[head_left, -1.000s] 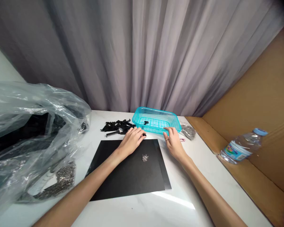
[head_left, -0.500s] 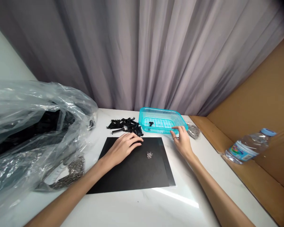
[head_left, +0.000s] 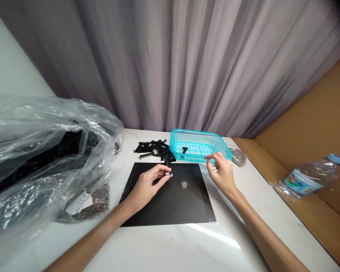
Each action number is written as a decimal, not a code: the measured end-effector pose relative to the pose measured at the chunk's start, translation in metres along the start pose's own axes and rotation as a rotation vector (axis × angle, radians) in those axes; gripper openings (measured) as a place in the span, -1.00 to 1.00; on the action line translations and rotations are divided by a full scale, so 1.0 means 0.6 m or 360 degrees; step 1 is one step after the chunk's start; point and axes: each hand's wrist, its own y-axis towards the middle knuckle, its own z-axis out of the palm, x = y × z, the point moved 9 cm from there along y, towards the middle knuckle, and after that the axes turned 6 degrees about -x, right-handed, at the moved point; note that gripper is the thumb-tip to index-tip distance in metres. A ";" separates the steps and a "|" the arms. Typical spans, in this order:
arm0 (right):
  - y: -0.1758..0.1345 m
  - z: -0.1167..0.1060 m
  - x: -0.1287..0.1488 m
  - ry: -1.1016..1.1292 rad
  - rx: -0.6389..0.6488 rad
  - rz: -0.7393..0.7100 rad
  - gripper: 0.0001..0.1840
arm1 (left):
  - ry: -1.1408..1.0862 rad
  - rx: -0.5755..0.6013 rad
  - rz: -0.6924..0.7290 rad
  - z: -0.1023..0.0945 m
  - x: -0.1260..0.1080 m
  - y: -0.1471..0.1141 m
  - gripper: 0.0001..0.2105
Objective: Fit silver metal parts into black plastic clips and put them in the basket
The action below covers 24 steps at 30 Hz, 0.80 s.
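My left hand [head_left: 150, 184] is over the back of the black mat [head_left: 170, 209], thumb and fingers pinched on a small black plastic part [head_left: 170, 173]. A pale spot shows on that part, and my fingers hide most of it. Just behind lies a heap of black plastic parts [head_left: 158, 148] on the white table. A little pile of tiny metal pieces [head_left: 184, 184] rests on the mat, to the right of this hand. My right hand [head_left: 221, 172] hovers at the front right corner of the blue plastic basket [head_left: 184, 158], holding nothing, thumb and index finger apart. One black part [head_left: 185, 150] lies inside the basket.
A large clear plastic bag [head_left: 102, 124] with black contents takes up the left side. Bags of small metal pieces lie at the front left [head_left: 99, 202] and right of the basket [head_left: 238, 155]. A water bottle [head_left: 308, 179] leans on the cardboard [head_left: 314, 128] at right.
My left hand has drawn back slightly from the heap and now shows a black part in its pinch. The right hand's fingers have curled a little near the basket. The view has shifted slightly.
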 end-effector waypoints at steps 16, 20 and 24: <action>-0.068 0.088 0.066 0.0315 0.1029 -0.0215 -0.73 | -0.0196 0.0005 0.0033 -0.003 0.008 -0.007 -0.51; -0.067 0.080 0.074 0.0308 0.0909 -0.0224 -0.75 | -0.0150 -0.0144 0.0084 -0.032 -0.013 0.005 -0.59; -0.078 0.081 0.114 0.0297 0.0738 -0.0270 -0.70 | -0.0251 -0.0306 -0.0012 -0.070 -0.005 0.025 -0.62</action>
